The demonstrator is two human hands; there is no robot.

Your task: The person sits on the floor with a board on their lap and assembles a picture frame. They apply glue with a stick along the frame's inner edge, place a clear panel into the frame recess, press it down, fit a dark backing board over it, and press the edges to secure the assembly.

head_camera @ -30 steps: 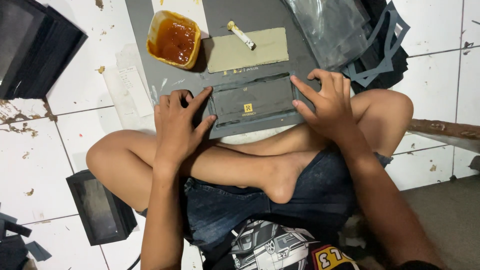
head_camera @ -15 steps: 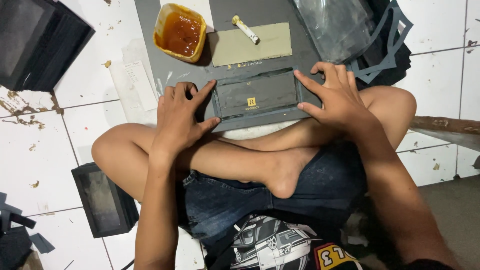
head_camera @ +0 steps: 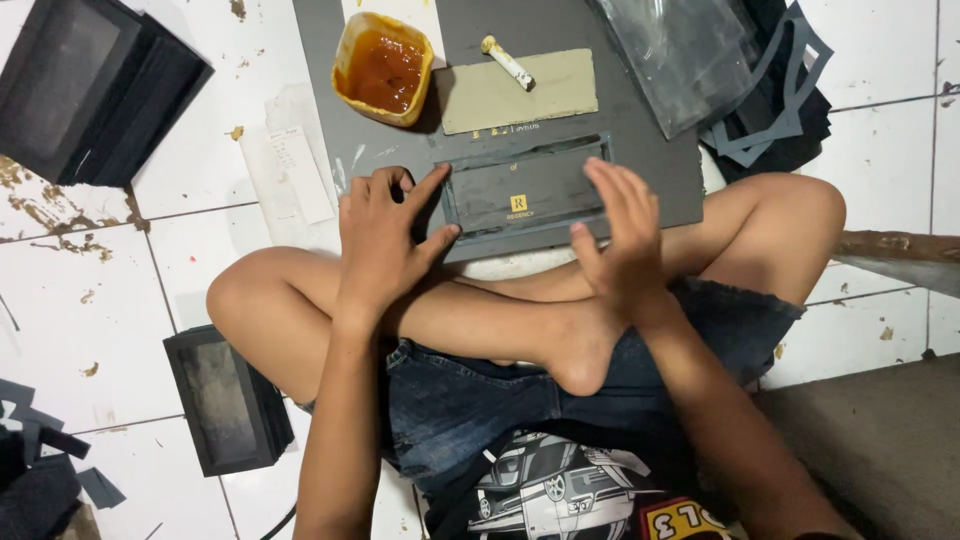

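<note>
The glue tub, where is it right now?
Head view, upper left of the grey board: the yellow glue tub sits above the left hand.

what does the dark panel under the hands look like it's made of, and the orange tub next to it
The dark panel looks like matte grey card or paperboard: flat, dull, thin-edged, though a cloth or leatherette covering can't be ruled out. The orange tub looks like soft, thin plastic with a bent, stained rim, holding a glossy amber liquid, perhaps glue.
</note>
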